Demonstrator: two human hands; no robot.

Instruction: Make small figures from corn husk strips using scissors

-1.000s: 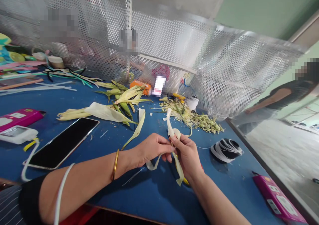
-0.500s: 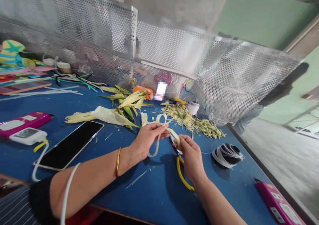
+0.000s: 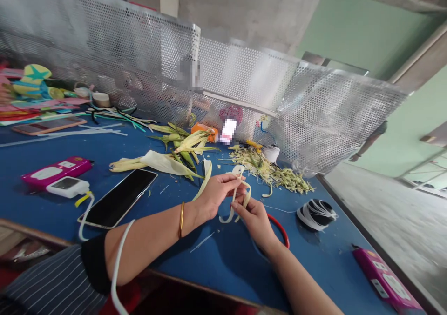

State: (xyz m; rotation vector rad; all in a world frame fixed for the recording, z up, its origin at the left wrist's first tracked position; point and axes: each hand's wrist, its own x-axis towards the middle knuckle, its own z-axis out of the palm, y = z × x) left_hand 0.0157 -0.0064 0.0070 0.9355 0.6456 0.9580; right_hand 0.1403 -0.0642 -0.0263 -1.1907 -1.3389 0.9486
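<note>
My left hand (image 3: 216, 195) pinches the upper part of a pale husk strip (image 3: 240, 197) over the blue table (image 3: 223, 264). My right hand (image 3: 254, 218) grips the lower ends of the same strip, fingers closed around them. The strip loops between both hands. A gold bangle sits on my left wrist. A red scissors handle (image 3: 281, 229) shows on the table just behind my right hand.
Corn husks (image 3: 174, 150) and a pile of shredded trimmings (image 3: 275, 170) lie ahead. A black phone (image 3: 120, 197), a white device (image 3: 68, 186) and pink cases (image 3: 57, 169) sit left. A thread spool (image 3: 316, 212) and another pink case (image 3: 386, 280) lie right. A perforated metal screen (image 3: 244, 91) walls off the back.
The view shifted down and left. My hands drew together and lower, folding the strip into a tighter loop; the yellow-handled tool seen under my right hand is gone from view.
</note>
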